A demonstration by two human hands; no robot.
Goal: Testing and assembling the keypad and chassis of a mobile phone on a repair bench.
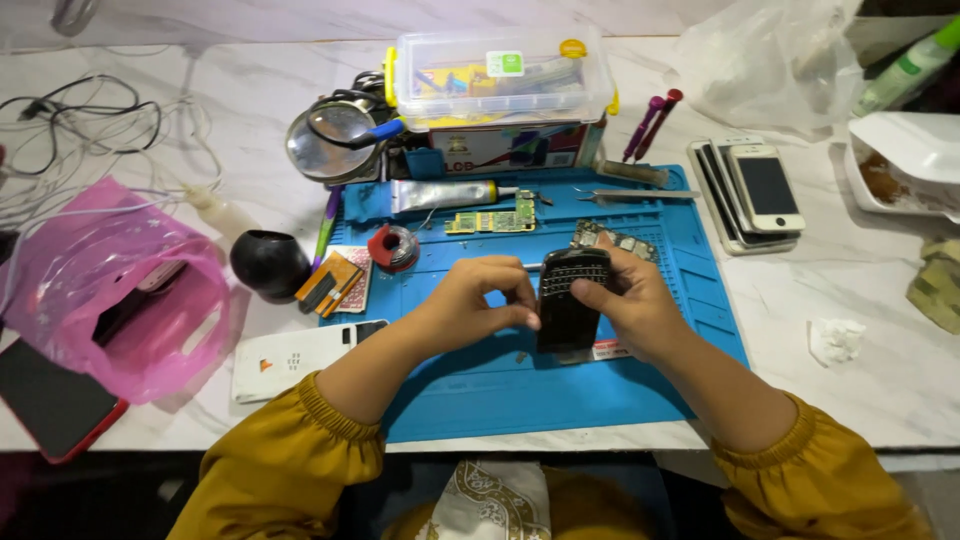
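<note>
1. Over the blue mat [500,390], the right hand [640,305] is clamped around a black phone [570,300], holding it upright.
2. Just beside it, the left hand [475,300] has its fingers pinched together at the phone's left edge.
3. Behind the phone lie circuit boards [490,220] and a solder spool [393,247].

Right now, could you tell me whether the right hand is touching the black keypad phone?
Touching. The head view shows the right hand wrapped around the black keypad phone, fingers pressed against its right edge.
</note>
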